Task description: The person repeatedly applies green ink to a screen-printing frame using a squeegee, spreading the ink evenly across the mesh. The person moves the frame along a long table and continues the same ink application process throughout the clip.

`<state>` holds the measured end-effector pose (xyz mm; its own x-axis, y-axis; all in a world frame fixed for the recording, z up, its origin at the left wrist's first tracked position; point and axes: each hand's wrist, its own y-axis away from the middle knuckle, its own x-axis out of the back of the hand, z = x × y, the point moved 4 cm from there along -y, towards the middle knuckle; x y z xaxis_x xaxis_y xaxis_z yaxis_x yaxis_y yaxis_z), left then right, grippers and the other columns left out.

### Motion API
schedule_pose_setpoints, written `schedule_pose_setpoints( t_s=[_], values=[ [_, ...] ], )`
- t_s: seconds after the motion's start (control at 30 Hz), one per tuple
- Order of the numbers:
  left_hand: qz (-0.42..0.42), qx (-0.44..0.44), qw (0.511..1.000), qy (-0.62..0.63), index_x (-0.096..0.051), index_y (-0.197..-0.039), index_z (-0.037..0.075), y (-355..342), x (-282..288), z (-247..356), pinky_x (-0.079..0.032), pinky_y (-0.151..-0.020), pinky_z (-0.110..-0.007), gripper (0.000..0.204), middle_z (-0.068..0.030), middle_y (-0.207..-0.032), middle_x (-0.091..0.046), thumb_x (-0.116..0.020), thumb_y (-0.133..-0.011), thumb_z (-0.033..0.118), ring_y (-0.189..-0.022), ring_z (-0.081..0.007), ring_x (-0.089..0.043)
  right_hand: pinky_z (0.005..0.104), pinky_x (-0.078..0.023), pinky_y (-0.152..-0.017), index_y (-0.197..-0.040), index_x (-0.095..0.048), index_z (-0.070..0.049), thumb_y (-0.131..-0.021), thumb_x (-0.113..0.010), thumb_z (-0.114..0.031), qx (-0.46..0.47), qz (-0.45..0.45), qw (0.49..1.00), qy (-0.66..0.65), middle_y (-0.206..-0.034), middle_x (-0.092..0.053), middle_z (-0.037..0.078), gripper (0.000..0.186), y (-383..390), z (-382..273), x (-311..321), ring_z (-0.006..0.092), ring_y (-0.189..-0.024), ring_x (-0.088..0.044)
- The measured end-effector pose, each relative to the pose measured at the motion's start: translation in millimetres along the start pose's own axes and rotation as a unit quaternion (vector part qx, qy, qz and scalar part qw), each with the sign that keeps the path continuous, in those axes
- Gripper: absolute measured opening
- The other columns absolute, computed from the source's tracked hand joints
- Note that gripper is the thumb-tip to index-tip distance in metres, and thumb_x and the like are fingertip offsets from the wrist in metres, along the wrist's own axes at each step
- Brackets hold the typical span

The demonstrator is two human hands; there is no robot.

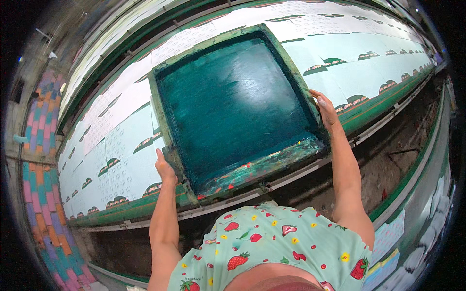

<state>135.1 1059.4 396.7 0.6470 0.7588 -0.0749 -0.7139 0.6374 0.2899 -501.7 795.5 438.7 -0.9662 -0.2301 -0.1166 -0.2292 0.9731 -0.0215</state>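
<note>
The frame (162,111) sits askew over the long table (366,112), can't tell if it's touching. Left hand (166,169) has hold of its lower left side, right hand (327,114) the right side. Probably stiff, bulky, kinda heavy, maybe slippery where inky. I'd grab the outer sides; the mesh (218,106) is likely the fragile bit.

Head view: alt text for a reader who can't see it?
A person's left hand and right hand hold opposite sides of a paint-stained frame with a dark green panel, over a long table covered in pale patterned sheets.
</note>
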Motion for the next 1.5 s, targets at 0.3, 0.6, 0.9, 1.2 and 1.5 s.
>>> schedule_pose_setpoints(
  t_s=[0.3, 0.6, 0.9, 1.2, 1.5],
  values=[
    [0.038, -0.007, 0.992, -0.116, -0.069, -0.082, 0.000, -15.8, 10.6, -21.8, -0.042, -0.066, -0.042, 0.070, -0.0026, -0.074, -0.059, -0.052, -0.114, 0.060, -0.069, -0.0177, -0.051, 0.0510, -0.051, -0.115, -0.124, -0.081, -0.016, -0.083, -0.091, -0.021, 0.217, -0.268, 0.824, 0.450, -0.145, -0.069, 0.016, 0.043, 119.6, -46.2, -161.2, 0.0390, -0.137, -0.063],
    [0.096, 0.022, 0.953, -0.286, -0.074, -0.097, -0.015, -11.1, -5.2, -16.4, -0.048, -0.096, -0.057, 0.097, -0.0343, -0.103, -0.074, -0.039, -0.110, 0.074, -0.103, -0.0472, -0.068, 0.0468, -0.053, -0.108, -0.134, -0.075, -0.013, -0.085, -0.079, -0.007, 0.221, -0.290, 0.708, 0.605, -0.134, -0.072, 0.010, 0.050, 161.5, -16.6, -227.3, 0.0324, -0.123, -0.069],
    [0.070, -0.037, 0.923, -0.376, -0.078, -0.108, -0.012, -12.5, -9.7, -6.7, -0.051, -0.104, -0.060, 0.093, -0.0363, -0.116, -0.076, -0.028, -0.113, 0.067, -0.116, -0.0534, -0.071, 0.0549, -0.060, -0.092, -0.131, -0.075, -0.016, -0.086, -0.065, -0.002, 0.092, -0.364, 0.672, 0.639, -0.120, -0.077, 0.017, 0.049, 116.6, -21.6, -276.0, 0.0429, -0.110, -0.074],
    [0.075, -0.042, 0.923, -0.374, -0.078, -0.120, -0.005, -2.6, -12.6, -2.9, -0.055, -0.102, -0.059, 0.080, -0.0310, -0.118, -0.078, -0.038, -0.112, 0.063, -0.116, -0.0488, -0.073, 0.0492, -0.058, -0.097, -0.136, -0.075, -0.017, -0.084, -0.067, 0.003, 0.181, -0.288, 0.689, 0.640, -0.123, -0.077, 0.012, 0.056, 176.4, -11.7, -268.3, 0.0375, -0.113, -0.072],
    [0.056, -0.026, 0.926, -0.373, -0.076, -0.120, -0.005, -0.7, -9.2, -8.7, -0.053, -0.103, -0.057, 0.076, -0.0309, -0.121, -0.077, -0.039, -0.113, 0.060, -0.118, -0.0495, -0.071, 0.0445, -0.056, -0.101, -0.135, -0.075, -0.018, -0.081, -0.069, 0.002, 0.299, -0.238, 0.690, 0.615, -0.129, -0.075, 0.007, 0.057, 155.7, 10.4, -274.8, 0.0306, -0.117, -0.072]
  ],
)
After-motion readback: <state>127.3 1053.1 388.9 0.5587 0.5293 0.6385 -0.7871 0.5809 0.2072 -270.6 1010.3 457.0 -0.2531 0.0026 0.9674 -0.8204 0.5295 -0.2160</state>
